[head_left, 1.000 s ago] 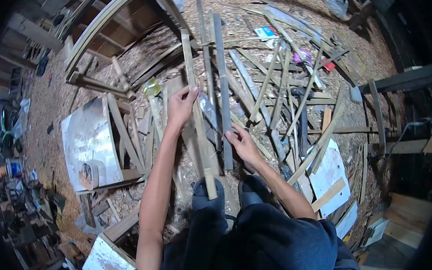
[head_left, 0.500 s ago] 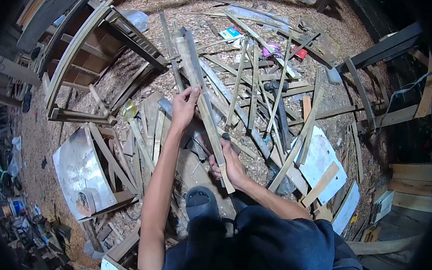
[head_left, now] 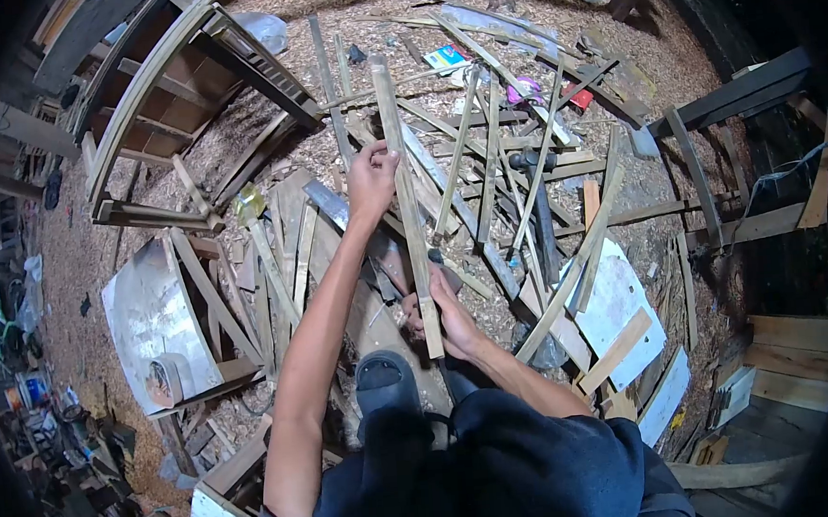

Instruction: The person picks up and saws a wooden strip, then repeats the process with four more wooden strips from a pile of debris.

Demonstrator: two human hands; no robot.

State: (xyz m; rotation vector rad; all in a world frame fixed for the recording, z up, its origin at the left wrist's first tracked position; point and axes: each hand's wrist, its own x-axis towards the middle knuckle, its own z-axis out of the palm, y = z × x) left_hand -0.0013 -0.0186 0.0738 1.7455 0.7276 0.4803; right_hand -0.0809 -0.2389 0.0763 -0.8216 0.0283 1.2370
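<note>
A long, narrow wooden strip stretches away from me over the debris. Close to its near end, my right hand is closed around it, with some fingers hidden behind the wood. Higher up, my left hand pinches the strip's left edge between thumb and fingers. Beneath the left forearm lie a wide board and a flat bluish-grey piece, partly covered. To the right, a dark-headed hammer rests among loose slats.
Wooden frames stand at upper left and right. A white-faced panel bears a small tub. White sheets lie at right. Wood chips cover the ground. A sandalled foot is just below my hands.
The strip has turned, its broad face now toward me and its far end shifted right. My left hand has moved slightly right and up along it; the right hand keeps its grip.
</note>
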